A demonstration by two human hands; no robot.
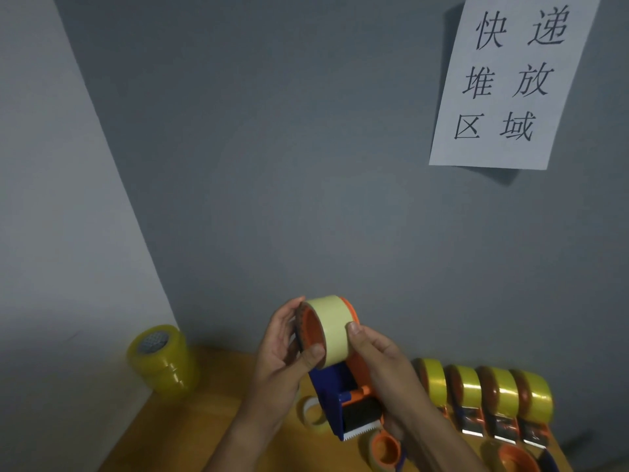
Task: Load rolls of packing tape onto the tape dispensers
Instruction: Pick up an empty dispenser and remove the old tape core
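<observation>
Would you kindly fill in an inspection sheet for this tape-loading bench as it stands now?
Surface: wooden table, set against a grey wall.
Job's things: blue-and-orange tape dispenser held up, a pale yellow tape roll on its orange hub; four loaded dispensers in a row at right; stack of tape rolls at left.
Clutter: a loose roll behind the held dispenser; orange dispenser parts at the near edge.
Hands: left hand grips the hub side; right hand holds the roll, thumb on the tape.
Cables: nothing seen.
Surroundings: printed paper sign on the wall.
</observation>
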